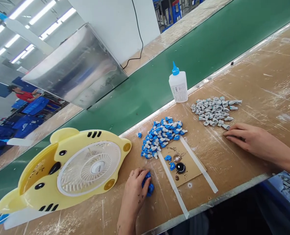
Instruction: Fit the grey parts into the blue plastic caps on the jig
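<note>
My left hand (136, 186) rests on the table with its fingers curled over a few small blue plastic pieces (150, 189), partly hidden beneath them. At the right, my right hand (251, 140) lies low over the table, thumb and fingers drawn together; what is between the tips cannot be made out. Just beyond those fingertips spreads a pile of small grey plastic pieces (212, 111). Between the hands sits a heap of blue-and-grey joined pieces (161, 135). A cardboard sheet (194, 174), held by white tape strips, carries a small round cap of dark liquid (180, 168) and two loose blue pieces (172, 166).
A white squeeze bottle (178, 86) with a blue nozzle stands behind the piles. A yellow animal-shaped fan (86, 166) occupies the left. The green conveyor belt (140, 101) runs behind the table. At far left, a person in red (24, 94) works beside blue bins.
</note>
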